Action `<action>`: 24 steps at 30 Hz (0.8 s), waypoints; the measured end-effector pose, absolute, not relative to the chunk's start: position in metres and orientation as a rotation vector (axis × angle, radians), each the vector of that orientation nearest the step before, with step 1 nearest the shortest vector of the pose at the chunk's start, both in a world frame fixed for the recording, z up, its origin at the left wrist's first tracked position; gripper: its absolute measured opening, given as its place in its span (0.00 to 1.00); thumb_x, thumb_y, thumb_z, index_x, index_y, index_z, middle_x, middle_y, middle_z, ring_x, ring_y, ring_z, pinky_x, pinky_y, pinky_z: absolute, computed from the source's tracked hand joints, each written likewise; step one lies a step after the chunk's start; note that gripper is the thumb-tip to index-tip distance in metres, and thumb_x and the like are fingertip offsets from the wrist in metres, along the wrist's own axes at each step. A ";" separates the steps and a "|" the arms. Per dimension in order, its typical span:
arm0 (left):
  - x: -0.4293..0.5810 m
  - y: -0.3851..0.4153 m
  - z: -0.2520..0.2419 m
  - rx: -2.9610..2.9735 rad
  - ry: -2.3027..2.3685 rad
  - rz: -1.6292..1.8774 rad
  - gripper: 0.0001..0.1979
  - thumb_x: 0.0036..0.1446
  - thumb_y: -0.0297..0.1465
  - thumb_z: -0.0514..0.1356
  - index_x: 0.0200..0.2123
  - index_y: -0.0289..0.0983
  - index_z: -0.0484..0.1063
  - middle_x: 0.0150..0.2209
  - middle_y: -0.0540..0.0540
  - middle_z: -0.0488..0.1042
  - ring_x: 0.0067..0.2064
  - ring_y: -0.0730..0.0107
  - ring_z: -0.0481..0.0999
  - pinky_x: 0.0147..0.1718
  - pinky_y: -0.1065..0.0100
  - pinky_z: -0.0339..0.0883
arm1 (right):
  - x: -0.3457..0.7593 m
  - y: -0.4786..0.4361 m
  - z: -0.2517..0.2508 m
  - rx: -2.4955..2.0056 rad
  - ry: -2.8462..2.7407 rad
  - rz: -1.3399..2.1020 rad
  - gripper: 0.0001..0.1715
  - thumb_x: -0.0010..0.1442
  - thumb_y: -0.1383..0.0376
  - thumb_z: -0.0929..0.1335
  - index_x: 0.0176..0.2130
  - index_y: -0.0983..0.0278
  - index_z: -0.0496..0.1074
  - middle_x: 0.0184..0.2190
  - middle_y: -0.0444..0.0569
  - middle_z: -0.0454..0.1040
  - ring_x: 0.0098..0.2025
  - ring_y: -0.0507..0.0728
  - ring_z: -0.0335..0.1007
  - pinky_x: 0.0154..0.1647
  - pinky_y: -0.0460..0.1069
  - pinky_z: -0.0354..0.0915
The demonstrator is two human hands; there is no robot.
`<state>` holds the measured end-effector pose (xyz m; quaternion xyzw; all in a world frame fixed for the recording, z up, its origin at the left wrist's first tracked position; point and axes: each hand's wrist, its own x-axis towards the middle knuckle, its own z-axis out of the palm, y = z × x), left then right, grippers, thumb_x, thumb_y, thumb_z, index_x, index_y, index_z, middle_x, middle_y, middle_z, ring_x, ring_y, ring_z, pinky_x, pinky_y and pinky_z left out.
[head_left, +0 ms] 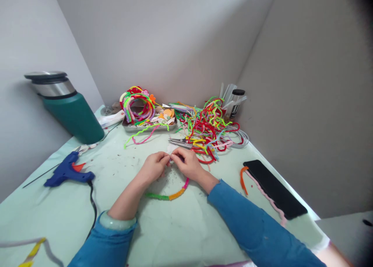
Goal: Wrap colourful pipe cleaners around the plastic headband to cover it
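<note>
Centrally on the worktop, the left hand and the right hand meet fingertip to fingertip. Both hands are curled, with the fingers pressed together, and both pinch a small pale piece at the meeting point. That piece is too small to identify. A curved wrapped band lies flat just nearer the near edge, between the two wrists. Its visible run begins with a green section beside the left wrist, continues through an orange section, and ends in a pink section that rises to the right hand. The long axis of the arc runs left to right. The bulge points toward the near edge and the open side faces the far edge. The hands hide the upper ends of the band, so it cannot be told whether the band closes there. A pale green bangle sits on the left wrist above a blue sleeve. Scissors lie just beyond the fingertips, touching a loose pile of coloured pipe cleaners toward the far right corner. A metal tray holding wrapped hoops stands at the far edge. A blue glue gun lies toward the left edge, and a green flask stands beyond it. A black phone lies along the right edge, with an orange pipe cleaner and a pink pipe cleaner just beside it.
</note>
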<state>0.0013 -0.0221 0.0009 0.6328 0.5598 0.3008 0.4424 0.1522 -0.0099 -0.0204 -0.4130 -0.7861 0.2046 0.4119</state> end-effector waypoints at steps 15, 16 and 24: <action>-0.001 -0.021 -0.004 1.564 1.304 0.713 0.15 0.47 0.40 0.56 0.34 0.35 0.66 0.14 0.56 0.62 0.14 0.77 0.59 0.15 0.75 0.51 | 0.152 -0.010 -0.018 -0.991 -1.979 0.568 0.07 0.59 0.66 0.61 0.35 0.64 0.67 0.27 0.44 0.70 0.29 0.50 0.64 0.32 0.45 0.58; -0.002 -0.021 -0.004 1.588 1.313 0.715 0.16 0.46 0.40 0.56 0.35 0.35 0.67 0.15 0.56 0.63 0.15 0.77 0.60 0.15 0.75 0.52 | 0.152 -0.011 -0.018 -0.995 -1.974 0.572 0.07 0.59 0.66 0.61 0.35 0.64 0.67 0.28 0.44 0.70 0.29 0.50 0.64 0.31 0.45 0.58; -0.003 -0.021 0.001 1.761 1.410 0.741 0.15 0.48 0.39 0.54 0.32 0.34 0.71 0.13 0.55 0.63 0.17 0.75 0.60 0.19 0.74 0.52 | 0.152 -0.010 -0.018 -0.984 -1.978 0.572 0.07 0.59 0.66 0.61 0.34 0.64 0.67 0.26 0.43 0.70 0.28 0.50 0.63 0.31 0.44 0.57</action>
